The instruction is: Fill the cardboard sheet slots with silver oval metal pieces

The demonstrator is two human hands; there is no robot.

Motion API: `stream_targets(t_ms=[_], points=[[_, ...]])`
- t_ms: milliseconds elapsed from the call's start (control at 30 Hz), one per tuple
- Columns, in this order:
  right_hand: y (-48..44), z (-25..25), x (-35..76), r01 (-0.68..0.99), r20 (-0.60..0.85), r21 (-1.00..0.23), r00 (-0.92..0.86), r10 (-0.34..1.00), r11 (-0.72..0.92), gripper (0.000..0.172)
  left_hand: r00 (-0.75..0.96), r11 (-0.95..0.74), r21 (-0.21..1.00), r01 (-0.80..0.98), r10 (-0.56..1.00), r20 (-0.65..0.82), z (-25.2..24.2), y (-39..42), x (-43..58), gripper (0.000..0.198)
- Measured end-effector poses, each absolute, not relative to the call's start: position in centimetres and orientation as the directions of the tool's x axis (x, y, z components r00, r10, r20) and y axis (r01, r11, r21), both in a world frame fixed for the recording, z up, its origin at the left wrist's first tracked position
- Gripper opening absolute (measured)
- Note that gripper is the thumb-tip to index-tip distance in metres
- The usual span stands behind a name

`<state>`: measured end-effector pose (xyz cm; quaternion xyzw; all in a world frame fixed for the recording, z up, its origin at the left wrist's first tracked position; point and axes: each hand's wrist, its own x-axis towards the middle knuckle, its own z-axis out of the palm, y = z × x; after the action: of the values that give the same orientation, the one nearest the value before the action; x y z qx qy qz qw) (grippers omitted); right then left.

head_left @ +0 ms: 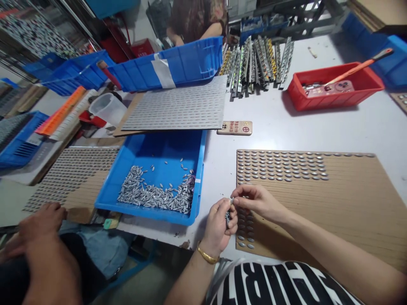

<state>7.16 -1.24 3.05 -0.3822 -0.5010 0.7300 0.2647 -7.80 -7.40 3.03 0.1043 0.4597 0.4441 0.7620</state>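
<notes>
My left hand is curled around several small silver oval metal pieces, close to the left edge of a brown board. Thumb and forefinger of my right hand pinch one such piece at the fingertips of the left hand. On the board, rows of the same oval pieces cover the upper part and run down the left edge; my hands hide some of them. Left of my hands, a blue bin holds a heap of loose silver oval pieces.
A co-worker's hands are beside another partly covered board at the left. A grey slotted sheet lies over the bin's back. Further back are a red tray, bundled strips, a phone-sized printed case and a second person.
</notes>
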Motion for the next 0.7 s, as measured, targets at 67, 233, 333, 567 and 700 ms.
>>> stream_targets(t_ms=[67,233,333,567,700], points=[[-1.3,3.2,7.7,-0.02,-0.308,-0.92,-0.58,0.754,-0.391,0.029,0.189,0.588,0.593,-0.55,0.779,-0.598,3.1,-7.5,-7.5,0.03],[-1.8,3.4,9.5,-0.045,-0.297,-0.922,-0.553,0.778,-0.384,0.026,0.174,0.6,0.684,-0.415,0.79,-0.588,3.6,-7.3,-6.4,0.032],[-2.2,3.5,10.8,0.023,-0.272,-0.951,-0.539,0.797,-0.309,0.025,0.17,0.638,0.714,-0.288,0.768,-0.618,4.0,-7.1,-5.8,0.035],[-3.2,3.9,13.7,0.152,-0.247,-0.969,-0.519,0.818,-0.196,0.022,0.186,0.618,0.782,-0.079,0.78,-0.597,4.2,-6.9,-3.9,0.037],[-3.8,3.9,15.0,0.153,-0.286,-0.958,-0.467,0.836,-0.243,0.023,0.19,0.602,0.798,-0.041,0.789,-0.585,3.9,-7.1,-2.4,0.034]])
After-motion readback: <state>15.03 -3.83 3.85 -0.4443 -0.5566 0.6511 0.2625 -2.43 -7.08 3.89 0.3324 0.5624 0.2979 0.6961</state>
